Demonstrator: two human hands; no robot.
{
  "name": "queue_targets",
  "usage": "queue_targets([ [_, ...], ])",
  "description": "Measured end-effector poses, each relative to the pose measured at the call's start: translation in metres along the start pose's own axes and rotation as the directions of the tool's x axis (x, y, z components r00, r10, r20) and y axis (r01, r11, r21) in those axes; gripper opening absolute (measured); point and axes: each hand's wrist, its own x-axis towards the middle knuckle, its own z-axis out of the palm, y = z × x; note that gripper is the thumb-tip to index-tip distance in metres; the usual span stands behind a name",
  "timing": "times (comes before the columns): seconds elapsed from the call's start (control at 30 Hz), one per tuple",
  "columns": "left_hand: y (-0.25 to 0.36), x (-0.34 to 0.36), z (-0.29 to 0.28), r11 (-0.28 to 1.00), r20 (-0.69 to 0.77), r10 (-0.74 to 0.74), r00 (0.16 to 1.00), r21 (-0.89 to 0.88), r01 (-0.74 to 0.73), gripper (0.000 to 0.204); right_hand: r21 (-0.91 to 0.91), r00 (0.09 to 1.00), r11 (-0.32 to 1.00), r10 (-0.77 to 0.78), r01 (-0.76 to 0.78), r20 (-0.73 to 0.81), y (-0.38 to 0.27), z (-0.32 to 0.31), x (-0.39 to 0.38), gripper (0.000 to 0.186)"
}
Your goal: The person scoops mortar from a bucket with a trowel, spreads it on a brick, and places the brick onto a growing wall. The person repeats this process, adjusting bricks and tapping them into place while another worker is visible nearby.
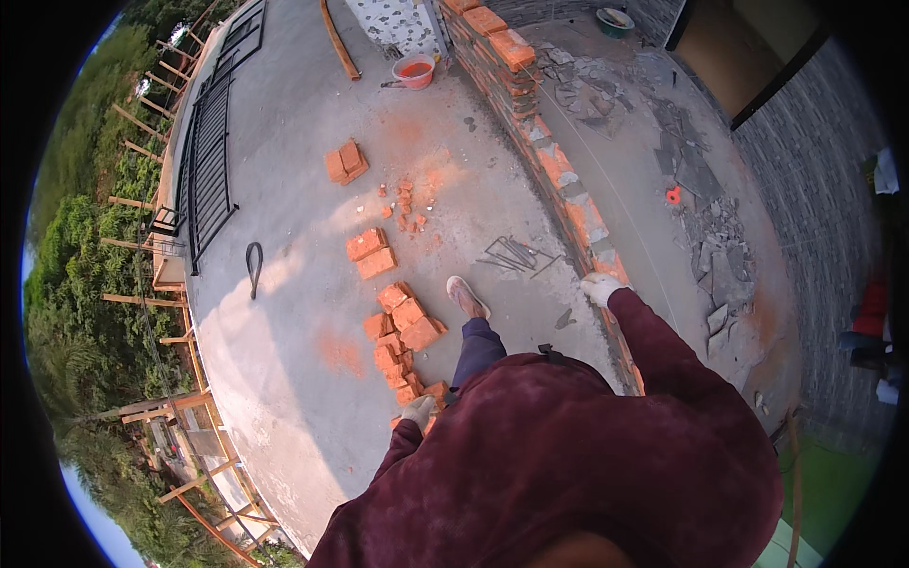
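Observation:
My left hand [418, 409], in a pale glove, is down at the near end of a row of loose orange bricks [407, 314]. It touches or overlaps a brick [436, 389] there; its fingers are too small to show whether they grip it. On top of a low brick wall [584, 220] to the right rests my right hand [599, 287], also gloved. Its fingers lie over the wall's edge with no loose object seen in them. My foot [468, 297] stands between the bricks and the wall.
Bent metal rods [516, 255] lie beside the wall. Farther off are a brick pair [347, 162], brick fragments [405, 199] and a red bucket [415, 71]. Black railings [206, 161] lie left, near a dark loop [254, 270]. Broken slabs [699, 175] and a red ring-shaped item [673, 195] lie beyond the wall.

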Motion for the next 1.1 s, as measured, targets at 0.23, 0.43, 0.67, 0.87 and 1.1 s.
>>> queue_targets([
  [0.23, 0.123, 0.186, -0.136, 0.923, 0.122, -0.133, 0.984, 0.378, 0.078, 0.051, -0.24, 0.975, 0.971, 0.041, 0.013, 0.217, -0.076, 0.029, 0.078, 0.037],
  [0.43, 0.325, 0.312, -0.282, 0.973, -0.241, 0.202, 0.949, 0.157, -0.167, 0.028, -0.23, 0.95, 0.965, 0.183, -0.125, 0.252, -0.093, 0.063, 0.142, 0.057],
  [0.67, 0.529, 0.511, -0.241, 0.84, -0.047, -0.001, 0.999, -0.541, -0.024, 0.03, -0.26, 0.809, 0.881, 0.468, -0.396, 0.354, -0.117, 0.024, 0.26, 0.049],
  [0.87, 0.647, 0.645, -0.274, 0.863, 0.062, 0.125, 0.99, -0.499, -0.078, 0.032, -0.372, 0.977, 0.917, 0.191, -0.143, 0.094, -0.226, -0.128, 0.533, 0.042],
  [1.1, 0.813, 0.715, -0.413, 0.678, 0.045, 0.201, 0.979, -0.728, -0.106, 0.036, 0.26, 0.991, 0.96, -0.082, 0.108, -0.106, -0.572, -0.273, 0.757, 0.035],
])
